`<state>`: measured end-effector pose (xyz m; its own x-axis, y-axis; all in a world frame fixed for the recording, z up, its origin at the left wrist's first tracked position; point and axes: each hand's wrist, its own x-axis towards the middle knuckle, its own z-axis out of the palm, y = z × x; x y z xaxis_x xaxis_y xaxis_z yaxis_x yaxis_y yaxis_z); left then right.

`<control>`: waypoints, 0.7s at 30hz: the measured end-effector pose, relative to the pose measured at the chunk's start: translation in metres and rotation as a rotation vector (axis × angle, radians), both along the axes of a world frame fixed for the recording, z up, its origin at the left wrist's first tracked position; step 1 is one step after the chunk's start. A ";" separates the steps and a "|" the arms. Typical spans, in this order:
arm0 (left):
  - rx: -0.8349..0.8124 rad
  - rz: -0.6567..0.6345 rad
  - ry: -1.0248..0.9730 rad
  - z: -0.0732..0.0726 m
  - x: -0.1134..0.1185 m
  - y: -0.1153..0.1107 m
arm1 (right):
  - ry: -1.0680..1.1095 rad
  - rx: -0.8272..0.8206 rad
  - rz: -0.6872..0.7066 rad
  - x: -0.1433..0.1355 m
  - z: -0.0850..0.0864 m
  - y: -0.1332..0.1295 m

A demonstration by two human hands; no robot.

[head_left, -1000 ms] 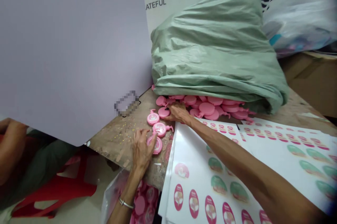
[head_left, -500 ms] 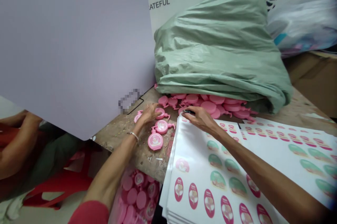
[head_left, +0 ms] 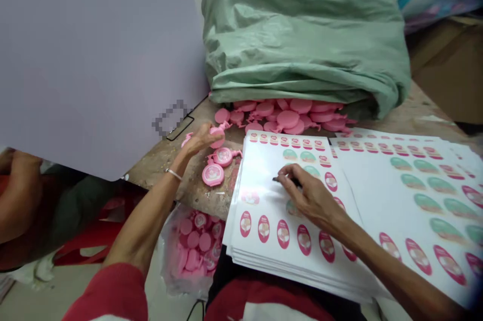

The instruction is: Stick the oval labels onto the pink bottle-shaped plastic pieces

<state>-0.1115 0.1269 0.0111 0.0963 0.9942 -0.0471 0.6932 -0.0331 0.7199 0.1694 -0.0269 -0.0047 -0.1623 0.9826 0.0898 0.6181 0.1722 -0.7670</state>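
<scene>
My left hand [head_left: 200, 141] is at the back left of the table, its fingers closed on the edge of a round pink plastic case [head_left: 218, 138]. Just in front lie two more pink cases [head_left: 213, 174] with printed round stickers on their faces, touching each other. My right hand [head_left: 307, 191] is above the top sticker sheet [head_left: 260, 170], pinching a small dark tool [head_left: 278, 179] whose kind I cannot make out. Pink oval, green half-round and small red-and-beige stickers are printed on that sheet, which tops a stack.
A green sack [head_left: 302, 44] at the back spills pink cases [head_left: 289, 119] onto the table [head_left: 188, 190]. More sheets [head_left: 377, 195] lie to the right. Below the table edge sits a plastic-lined container [head_left: 166, 255] of pink cases. A grey panel [head_left: 94, 59] separates another person's arm [head_left: 20, 200] at left.
My right hand has come from the sheet's far edge back over its middle with the dark tool. My left hand now grips a pink case. The view has tilted downward.
</scene>
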 end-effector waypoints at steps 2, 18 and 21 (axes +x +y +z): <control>0.011 0.008 -0.165 0.002 0.010 -0.028 | -0.063 0.035 0.028 -0.012 -0.007 -0.013; -0.474 -0.042 -1.182 -0.038 0.098 -0.100 | -0.493 0.491 -0.015 -0.036 -0.044 -0.022; -0.433 -0.051 -1.193 -0.043 0.099 -0.101 | -0.421 0.440 0.008 -0.035 -0.045 -0.020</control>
